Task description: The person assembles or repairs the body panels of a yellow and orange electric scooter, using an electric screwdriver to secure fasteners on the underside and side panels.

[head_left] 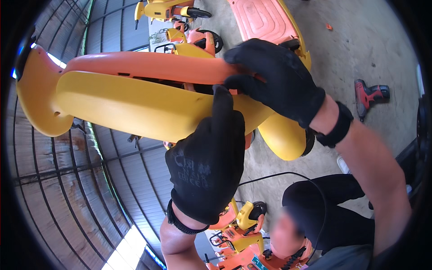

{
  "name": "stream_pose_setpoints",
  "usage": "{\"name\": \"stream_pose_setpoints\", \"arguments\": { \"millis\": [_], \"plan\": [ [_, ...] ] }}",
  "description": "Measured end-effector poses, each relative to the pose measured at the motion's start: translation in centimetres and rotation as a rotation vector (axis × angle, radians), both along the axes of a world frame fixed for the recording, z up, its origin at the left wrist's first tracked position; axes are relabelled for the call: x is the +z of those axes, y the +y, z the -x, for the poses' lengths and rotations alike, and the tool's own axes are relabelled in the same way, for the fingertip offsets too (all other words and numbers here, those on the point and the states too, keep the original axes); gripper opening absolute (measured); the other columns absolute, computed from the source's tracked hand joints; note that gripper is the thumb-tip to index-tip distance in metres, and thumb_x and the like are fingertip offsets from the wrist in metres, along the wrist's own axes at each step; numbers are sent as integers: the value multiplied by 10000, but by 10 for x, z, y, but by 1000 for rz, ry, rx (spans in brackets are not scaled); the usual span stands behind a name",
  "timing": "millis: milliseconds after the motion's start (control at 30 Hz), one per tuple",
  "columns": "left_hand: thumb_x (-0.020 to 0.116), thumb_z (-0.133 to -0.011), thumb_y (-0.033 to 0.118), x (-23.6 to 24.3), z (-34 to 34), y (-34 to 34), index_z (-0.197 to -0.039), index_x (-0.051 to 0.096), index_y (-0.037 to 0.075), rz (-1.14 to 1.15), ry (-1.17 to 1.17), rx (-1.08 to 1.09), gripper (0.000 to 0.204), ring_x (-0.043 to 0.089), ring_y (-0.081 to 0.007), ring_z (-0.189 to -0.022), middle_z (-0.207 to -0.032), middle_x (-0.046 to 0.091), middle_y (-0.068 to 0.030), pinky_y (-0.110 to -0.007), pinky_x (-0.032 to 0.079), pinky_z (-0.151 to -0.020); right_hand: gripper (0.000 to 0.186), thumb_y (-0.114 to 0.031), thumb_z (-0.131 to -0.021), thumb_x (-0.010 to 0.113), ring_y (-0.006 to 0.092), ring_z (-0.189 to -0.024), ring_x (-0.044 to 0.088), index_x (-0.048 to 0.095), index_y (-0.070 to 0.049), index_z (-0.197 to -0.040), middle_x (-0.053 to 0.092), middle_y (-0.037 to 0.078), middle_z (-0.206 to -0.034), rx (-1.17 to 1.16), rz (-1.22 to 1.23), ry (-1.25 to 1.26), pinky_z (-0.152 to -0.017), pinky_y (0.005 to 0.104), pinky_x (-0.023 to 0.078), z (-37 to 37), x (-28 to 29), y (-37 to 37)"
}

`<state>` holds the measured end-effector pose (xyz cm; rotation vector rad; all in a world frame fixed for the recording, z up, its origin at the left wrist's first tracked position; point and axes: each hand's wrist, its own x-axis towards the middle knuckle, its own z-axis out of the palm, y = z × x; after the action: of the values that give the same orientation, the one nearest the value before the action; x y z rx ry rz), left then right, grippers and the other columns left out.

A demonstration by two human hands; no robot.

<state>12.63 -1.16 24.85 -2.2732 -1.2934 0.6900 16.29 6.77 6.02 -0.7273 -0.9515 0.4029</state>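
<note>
A long yellow body panel [135,101] of a scooter stretches across the view beside a matching orange panel [148,63], with a dark gap between them. My left hand [207,162], in a black glove, is against the yellow panel near its right part. Its index finger points up to the gap, while the other fingers are curled and partly hidden. Also gloved in black, my right hand [279,81] has thumb and fingers closed around the right end of the orange panel. Below my right hand sits a rounded yellow fender [283,137] over a dark wheel.
A red and black cordless driver [371,94] lies on the concrete floor at right. More orange and yellow scooters [193,40] stand at the top and bottom [243,229]. A black cable [310,180] loops past dark-trousered legs [333,220]. A small orange piece [329,27] lies top right.
</note>
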Motion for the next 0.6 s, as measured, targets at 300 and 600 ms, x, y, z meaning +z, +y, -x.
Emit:
{"name": "stream_pose_setpoints", "arguments": {
  "millis": [300, 600],
  "plan": [
    [625, -954, 32, 31, 11, -10, -1245, 617, -2, 8, -367, -86, 293, 690, -275, -1068, -1175, 692, -175, -338, 519, -926, 270, -218, -837, 761, 333, -922, 591, 628, -49, -1001, 619, 126, -941, 70, 192, 21, -806, 426, 464, 8, 1, -47],
    [845, -785, 283, 113, -6, 30, -1507, 420, 128, -200, -109, 6, 851, 522, -147, -586, -899, 704, -90, -298, 469, -591, 909, -417, -738, 826, 366, -1208, 449, 373, -40, -1431, 493, 178, -1257, 82, 207, -20, -1030, 475, 345, 4, 36, -43]
  ]
}}
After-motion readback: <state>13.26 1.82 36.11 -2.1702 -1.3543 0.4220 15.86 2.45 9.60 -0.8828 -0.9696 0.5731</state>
